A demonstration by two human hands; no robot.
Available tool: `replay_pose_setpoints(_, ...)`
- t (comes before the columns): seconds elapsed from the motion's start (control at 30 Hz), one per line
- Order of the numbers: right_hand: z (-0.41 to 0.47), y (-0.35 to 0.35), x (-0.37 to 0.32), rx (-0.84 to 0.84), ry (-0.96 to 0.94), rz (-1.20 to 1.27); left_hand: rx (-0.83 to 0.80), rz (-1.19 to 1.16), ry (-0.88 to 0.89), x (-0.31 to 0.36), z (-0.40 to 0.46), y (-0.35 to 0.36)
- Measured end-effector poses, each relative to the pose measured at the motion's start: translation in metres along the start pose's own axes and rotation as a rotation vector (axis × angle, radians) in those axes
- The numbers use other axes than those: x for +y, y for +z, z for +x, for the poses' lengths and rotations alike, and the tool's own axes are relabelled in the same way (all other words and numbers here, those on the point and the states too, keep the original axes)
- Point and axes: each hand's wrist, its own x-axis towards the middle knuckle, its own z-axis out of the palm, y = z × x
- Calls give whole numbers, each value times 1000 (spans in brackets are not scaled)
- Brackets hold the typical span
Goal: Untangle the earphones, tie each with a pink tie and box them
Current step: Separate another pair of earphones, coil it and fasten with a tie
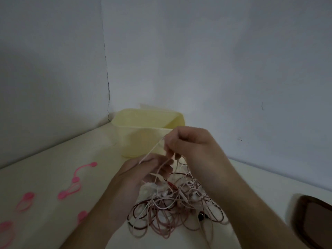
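Pale cord (152,150) pinched by left hand (143,169), right hand (188,146), above tangle (172,209).

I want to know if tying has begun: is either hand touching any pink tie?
Apart. The head view shows both the left hand and right hand on the earphone tangle; the pink ties lie separately.

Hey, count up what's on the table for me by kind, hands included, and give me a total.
Pink ties: 5 in view, some cut off at the left edge
Tangled earphone heap: 1, separate earphones cannot be counted
Yellow box: 1
Dark object at right edge: 1
Hands: 2, left hand, right hand
Total: 10
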Motion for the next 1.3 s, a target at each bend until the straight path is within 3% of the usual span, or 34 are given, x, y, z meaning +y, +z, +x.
replay_pose_setpoints(0.17,1,-22,-7,-59,40,270,302,-87,85,-6,4,-7)
replay_pose_setpoints(0.23,1,-28,-11,-41,-15,209,352,-178,71,-1,1,-7)
replay_pose_setpoints(0.33,2,-33,-13,130,-152,-55,365,-218,92,2,1,-9)
replay_pose_setpoints(0.4,2,-32,-12,165,-161,-134,290,-157,141,4,1,-8)
replay_pose_setpoints(0.57,1,-13,-4,-113,-88,-432,-23,32,187,3,-2,-2)
replay_pose_setpoints(0.63,2,-6,0,-124,-87,-471,-88,22,180,4,-6,2)
replay_pose_setpoints(0.7,4,-4,2,-72,-77,-496,-77,-12,160,6,-9,3)
replay_pose_setpoints(0.8,5,-11,3,52,-93,-551,92,-28,107,9,-8,3)
replay_pose_setpoints(0.93,6,-24,4,318,-126,-628,202,-159,169,15,-9,0)
replay_pose_setpoints(1.03,11,-31,5,504,-59,-381,89,-426,216,21,-10,-8)
replay_pose_setpoints(1.17,13,-38,-2,437,190,256,26,-675,180,24,-10,-19)
replay_pose_setpoints(1.23,14,-41,-2,384,250,362,-6,-699,173,23,-9,-22)
replay_pose_setpoints(1.3,13,-41,0,378,221,261,-28,-702,170,21,-9,-24)
